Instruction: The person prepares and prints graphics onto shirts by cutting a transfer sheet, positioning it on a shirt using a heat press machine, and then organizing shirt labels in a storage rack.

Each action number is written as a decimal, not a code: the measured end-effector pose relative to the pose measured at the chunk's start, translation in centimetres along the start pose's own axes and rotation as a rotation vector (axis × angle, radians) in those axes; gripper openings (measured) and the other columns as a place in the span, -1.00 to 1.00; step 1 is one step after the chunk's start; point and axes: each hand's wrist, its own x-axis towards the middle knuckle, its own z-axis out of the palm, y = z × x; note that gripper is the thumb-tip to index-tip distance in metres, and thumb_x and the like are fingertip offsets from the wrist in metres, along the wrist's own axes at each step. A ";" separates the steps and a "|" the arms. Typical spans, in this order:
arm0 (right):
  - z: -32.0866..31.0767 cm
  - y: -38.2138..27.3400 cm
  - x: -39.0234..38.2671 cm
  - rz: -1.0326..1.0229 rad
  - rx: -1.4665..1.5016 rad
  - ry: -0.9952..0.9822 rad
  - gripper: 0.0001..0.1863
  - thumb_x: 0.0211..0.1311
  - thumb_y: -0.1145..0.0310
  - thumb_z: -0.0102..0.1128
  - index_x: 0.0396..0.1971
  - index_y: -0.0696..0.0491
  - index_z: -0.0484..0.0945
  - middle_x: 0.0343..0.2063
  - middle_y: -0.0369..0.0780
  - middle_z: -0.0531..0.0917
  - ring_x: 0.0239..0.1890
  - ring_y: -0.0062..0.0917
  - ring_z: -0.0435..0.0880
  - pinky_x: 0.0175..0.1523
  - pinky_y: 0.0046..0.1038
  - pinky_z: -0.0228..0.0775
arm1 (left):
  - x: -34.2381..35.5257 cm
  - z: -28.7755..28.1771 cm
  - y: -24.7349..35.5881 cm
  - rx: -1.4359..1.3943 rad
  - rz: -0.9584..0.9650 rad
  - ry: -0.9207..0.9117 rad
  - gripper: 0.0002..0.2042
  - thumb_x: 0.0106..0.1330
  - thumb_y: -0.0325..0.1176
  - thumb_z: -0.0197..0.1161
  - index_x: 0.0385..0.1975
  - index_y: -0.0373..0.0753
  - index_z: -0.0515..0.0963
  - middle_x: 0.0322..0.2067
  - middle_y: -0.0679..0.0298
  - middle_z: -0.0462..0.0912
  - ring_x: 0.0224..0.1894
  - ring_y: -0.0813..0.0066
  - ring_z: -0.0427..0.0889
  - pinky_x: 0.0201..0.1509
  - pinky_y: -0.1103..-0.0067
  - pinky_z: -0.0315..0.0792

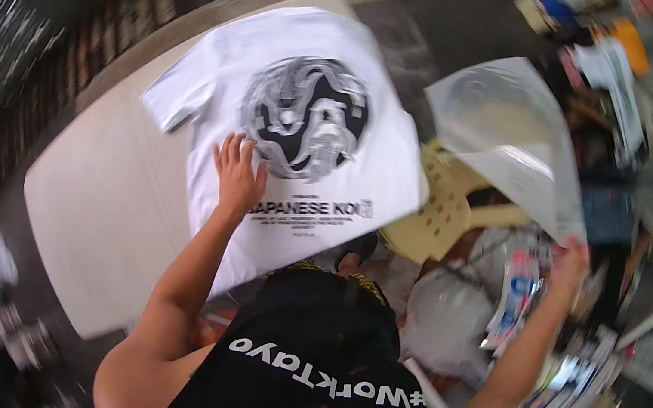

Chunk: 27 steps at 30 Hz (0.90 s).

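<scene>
Where the white T-shirt [303, 188] lies: it is spread over the pale tabletop [110, 192], round black-and-grey print [307, 117] facing up, sleeve [175, 94] flopped out on the left.
Left hand [238, 175]: fingers loosely spread, nothing gripped, laid by the print's lower left edge; the cloth seems to be steadied there.
Right hand [568, 262]: fingers closed, and one corner of the translucent film sheet [514, 132] looks to be pinched, though it is blurred.
Translucent film sheet: held out to the right, clear of the shirt, near the yellow plastic chair [434, 214].
Cloth and film: the shirt is best pressed lightly, so the print isn't dragged; the sheet is best moved by its edge, uncreased, unsnagged.
</scene>
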 end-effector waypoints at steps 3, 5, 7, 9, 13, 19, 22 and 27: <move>-7.7 12.8 -15.3 0.240 0.291 0.080 -0.59 0.12 0.59 0.25 0.00 0.06 0.41 -0.24 -0.16 0.58 -0.34 -0.30 0.64 -0.20 -0.23 0.64 | 6.3 6.8 2.7 0.018 0.296 -0.049 -0.48 0.27 -0.22 0.26 0.24 -0.19 0.42 0.37 0.02 0.27 0.43 -0.05 0.17 0.47 -0.06 -0.05; -11.9 21.0 -26.0 0.484 0.405 0.369 -0.59 0.32 0.58 0.09 0.14 0.03 0.36 -0.17 -0.16 0.62 -0.32 -0.37 0.66 -0.32 -0.45 0.60 | 7.6 9.4 3.7 0.112 0.324 -0.129 -0.46 0.38 -0.10 0.14 0.32 -0.15 0.38 0.39 0.01 0.25 0.44 -0.06 0.15 0.47 -0.02 -0.03; -15.5 26.5 -36.6 0.639 0.545 0.550 -0.59 0.37 0.60 0.03 0.18 0.04 0.30 -0.11 -0.12 0.62 -0.29 -0.37 0.68 -0.33 -0.52 0.62 | 7.2 10.6 4.0 0.384 0.294 -0.162 -0.46 0.45 -0.01 0.00 0.36 -0.13 0.36 0.41 0.04 0.24 0.44 -0.07 0.16 0.47 0.00 -0.02; -17.4 29.5 -46.1 0.677 0.703 0.731 -0.50 0.33 0.68 -0.01 0.24 0.08 0.25 -0.04 -0.04 0.60 -0.21 -0.30 0.70 -0.26 -0.45 0.67 | 6.3 10.9 4.1 0.403 0.267 -0.171 -0.41 0.48 0.08 -0.10 0.44 -0.01 0.25 0.48 0.12 0.14 0.49 -0.03 0.06 0.50 0.05 -0.08; -18.6 33.0 -56.5 0.671 0.947 0.940 -0.53 0.35 0.71 -0.08 0.24 0.18 0.24 0.00 0.05 0.57 -0.09 -0.22 0.72 -0.13 -0.44 0.73 | 5.4 10.2 4.2 0.513 0.145 -0.350 -0.34 0.50 0.20 -0.24 0.52 0.05 0.03 0.55 0.22 -0.08 0.55 0.03 -0.08 0.52 0.02 -0.13; -21.4 37.7 -56.4 0.536 1.092 1.016 -0.58 0.40 0.65 -0.13 0.23 0.21 0.25 0.05 -0.01 0.57 0.03 -0.24 0.66 0.00 -0.36 0.70 | 1.5 8.5 11.9 0.613 0.078 -0.551 -0.41 0.48 0.06 -0.05 0.41 -0.13 0.22 0.39 0.04 0.23 0.42 0.03 0.19 0.47 0.13 0.04; -23.3 36.4 -52.8 0.360 1.106 0.915 -0.62 0.33 0.61 0.07 0.14 0.17 0.38 0.00 -0.09 0.61 -0.01 -0.29 0.68 0.04 -0.33 0.66 | -6.1 9.1 21.2 0.058 0.514 -0.439 -0.58 0.39 -0.22 0.24 0.14 -0.31 0.45 0.03 0.00 0.57 0.11 0.01 0.52 0.24 0.31 0.36; -23.4 28.1 -44.0 0.320 1.564 0.699 -0.60 0.24 0.59 0.20 0.10 0.15 0.49 -0.06 -0.15 0.66 -0.06 -0.38 0.68 0.02 -0.39 0.58 | -24.4 12.5 39.6 -0.468 0.675 -1.354 -0.62 0.49 -0.21 0.11 0.16 -0.31 0.52 0.15 0.10 0.59 0.15 0.29 0.57 0.26 0.46 0.39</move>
